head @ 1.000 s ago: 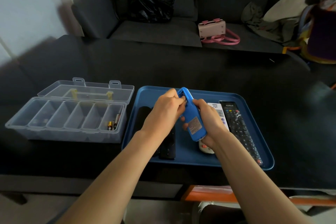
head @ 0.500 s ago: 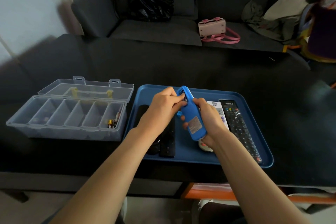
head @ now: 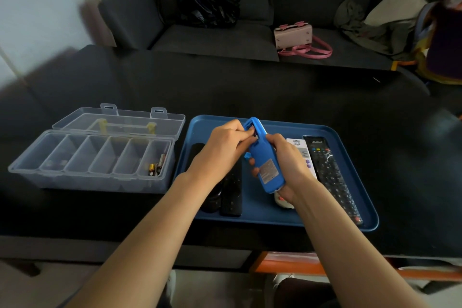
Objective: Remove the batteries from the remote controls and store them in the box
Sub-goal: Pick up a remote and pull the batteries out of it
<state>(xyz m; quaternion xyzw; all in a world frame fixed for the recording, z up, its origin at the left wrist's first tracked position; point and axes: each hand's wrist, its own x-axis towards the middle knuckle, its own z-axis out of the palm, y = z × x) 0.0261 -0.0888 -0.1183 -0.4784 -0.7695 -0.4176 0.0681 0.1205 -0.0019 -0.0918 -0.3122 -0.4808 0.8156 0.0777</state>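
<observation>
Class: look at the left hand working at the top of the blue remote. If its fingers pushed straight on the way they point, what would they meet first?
The left hand points right, fingertips at the top end of the blue remote. It would meet that remote first, probably its open battery slot; depth there is unclear.

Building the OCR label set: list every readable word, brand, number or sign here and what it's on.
Nothing reads cleanly.
Black remote: pale brand line at its top end, too blurred to read.
White remote: QR-like square with small print, too small to read.
Blue remote, held in right hand: grey sticker, print illegible.
Batteries in the clear box: gold and black bands, no legible text.
</observation>
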